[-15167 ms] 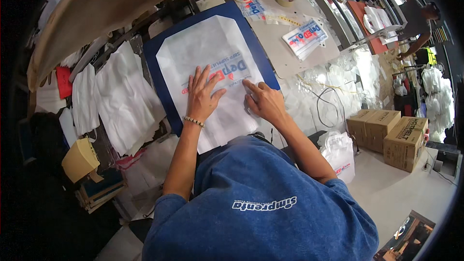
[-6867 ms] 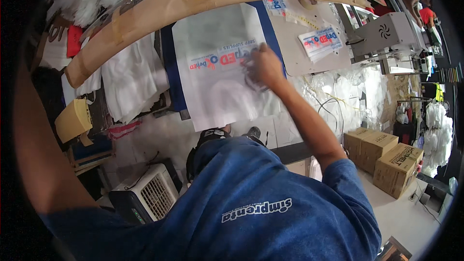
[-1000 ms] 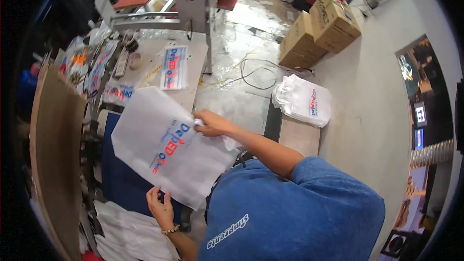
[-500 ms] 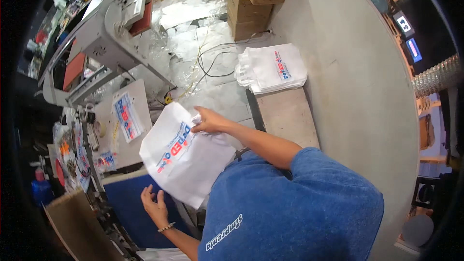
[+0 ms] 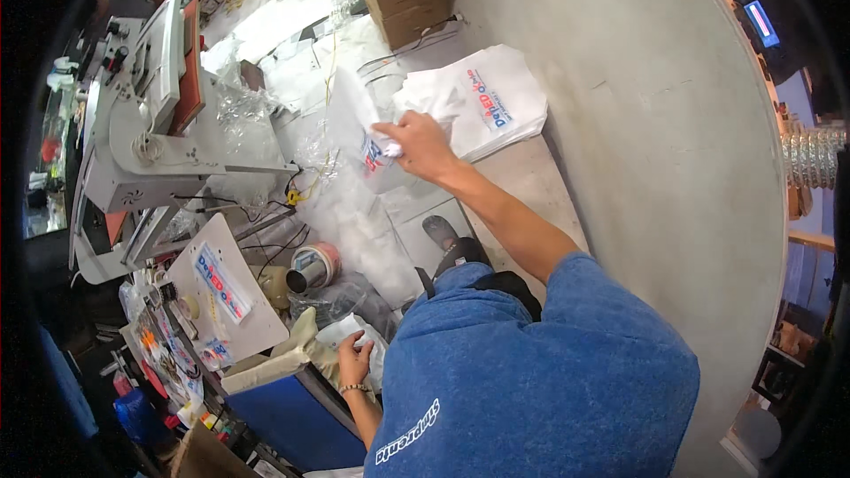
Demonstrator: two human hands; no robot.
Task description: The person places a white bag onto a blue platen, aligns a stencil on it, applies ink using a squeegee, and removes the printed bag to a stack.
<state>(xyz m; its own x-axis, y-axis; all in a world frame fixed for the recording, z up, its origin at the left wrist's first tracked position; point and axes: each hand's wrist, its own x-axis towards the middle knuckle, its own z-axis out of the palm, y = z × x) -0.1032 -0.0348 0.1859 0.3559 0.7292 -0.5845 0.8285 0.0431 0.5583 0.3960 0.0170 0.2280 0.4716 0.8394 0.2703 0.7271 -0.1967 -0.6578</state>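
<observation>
Our right hand (image 5: pixel 416 143) grips a bent white fabric bag with red-blue print (image 5: pixel 354 119), just left of the white printed-bag stack (image 5: pixel 515 104); our left hand (image 5: pixel 356 361), farther from the stack, half-curled, hold unclear.

white bag (image 5: pixel 352 111) with red-and-blue print, white stack of bags (image 5: pixel 518 80) printed alike, deep-blue pad (image 5: pixel 290 420), mottled blue shirt (image 5: pixel 549 372)

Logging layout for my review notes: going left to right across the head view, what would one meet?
Blue container, printed white pack, pink bucket, left hand, right hand, print on the bag stack, silver duct.
</observation>
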